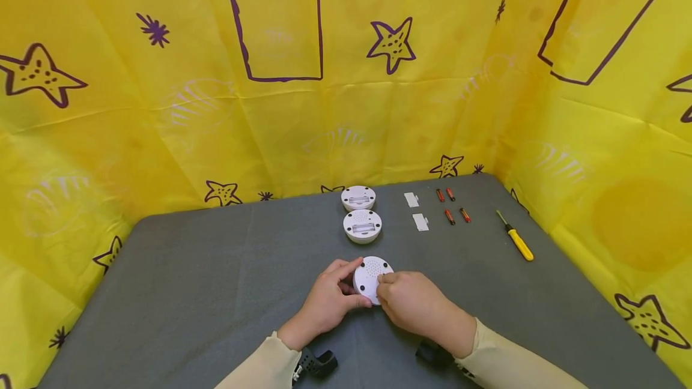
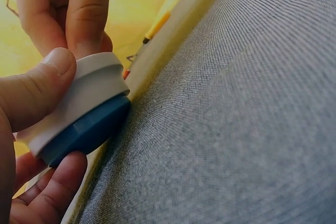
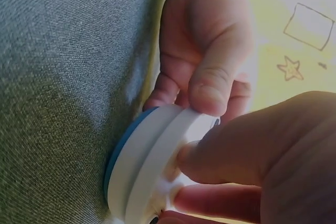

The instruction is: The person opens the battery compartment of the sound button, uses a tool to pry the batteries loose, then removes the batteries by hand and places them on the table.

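A round white device point(image 1: 372, 272) with a perforated face and black feet is held near the front of the table, face up. Its underside is a blue dome point(image 2: 92, 129), seen in the left wrist view. My left hand point(image 1: 331, 294) grips its rim, thumb on the white edge and fingers under the blue part. My right hand point(image 1: 415, 300) has its fingers bent against the perforated face. In the right wrist view, the right thumb point(image 3: 194, 158) and a finger touch that face; whether they pinch anything is hidden. Two similar white devices point(image 1: 363, 225) stand behind, battery compartments uncovered.
Two white battery covers point(image 1: 420, 222) lie right of the standing devices. Beside them are several red and black batteries point(image 1: 450, 217). A yellow-handled screwdriver point(image 1: 520, 244) lies farther right on the grey tabletop point(image 1: 216, 293). Yellow printed cloth point(image 1: 346, 107) borders the table's back and sides.
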Motion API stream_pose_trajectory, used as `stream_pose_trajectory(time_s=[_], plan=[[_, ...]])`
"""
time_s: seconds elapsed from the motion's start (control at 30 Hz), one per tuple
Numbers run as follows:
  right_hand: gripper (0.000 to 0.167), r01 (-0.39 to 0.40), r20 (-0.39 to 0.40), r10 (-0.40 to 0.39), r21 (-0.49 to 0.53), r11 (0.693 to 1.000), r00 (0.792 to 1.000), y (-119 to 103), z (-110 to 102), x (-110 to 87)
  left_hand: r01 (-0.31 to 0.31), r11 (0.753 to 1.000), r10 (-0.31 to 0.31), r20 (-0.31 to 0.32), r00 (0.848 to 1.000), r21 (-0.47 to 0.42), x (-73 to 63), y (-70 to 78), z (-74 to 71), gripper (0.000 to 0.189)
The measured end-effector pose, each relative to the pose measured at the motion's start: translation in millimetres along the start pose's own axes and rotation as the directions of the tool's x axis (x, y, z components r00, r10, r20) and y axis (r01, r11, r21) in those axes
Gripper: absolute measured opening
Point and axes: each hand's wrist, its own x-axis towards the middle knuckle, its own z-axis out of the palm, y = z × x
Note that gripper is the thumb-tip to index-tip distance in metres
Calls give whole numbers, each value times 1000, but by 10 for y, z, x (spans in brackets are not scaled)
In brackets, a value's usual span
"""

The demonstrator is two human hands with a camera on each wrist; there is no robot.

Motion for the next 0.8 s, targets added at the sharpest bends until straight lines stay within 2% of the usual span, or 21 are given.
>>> stream_pose_trajectory(time_s=[0.3,0.8], plan=[[22,-11,-34,11,-18,1000,999,-7,41,4,9,1000,-9,-6,1000,-22,7,16,-5,78],[26,-3,-28,2,-28,1000,1000,-28,40,-2,14,999,-15,-5,1000,-46,-7,-2,14,78]])
